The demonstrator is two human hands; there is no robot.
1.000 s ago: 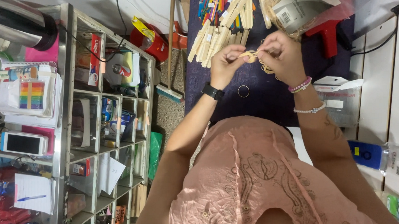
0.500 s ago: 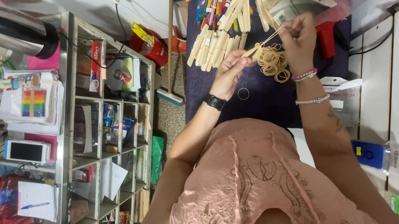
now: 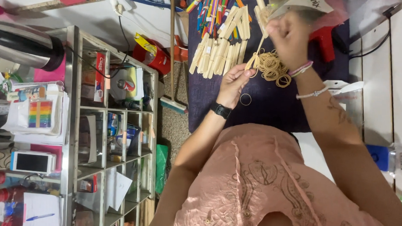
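Left hand (image 3: 233,84) pinched on one end of a thin flat wooden stick (image 3: 256,54). Right hand (image 3: 289,37) curled closed around the stick's other end, up near the top of frame. Just beside both hands, a loose heap of tan rubber bands (image 3: 272,67), thin and springy, plus one single band (image 3: 245,99) lying flat near the left wrist. Behind: bundled pale wooden sticks (image 3: 219,53) in rows, a fan of coloured sticks (image 3: 214,12) above them. All on a dark navy cloth (image 3: 264,106), matte. Beside it a grey metal shelf unit (image 3: 114,123) crammed with boxes, a broom (image 3: 172,57) leaning against the speckled floor. Right fingertips hidden behind the knuckles; top of stick cut off by clutter.
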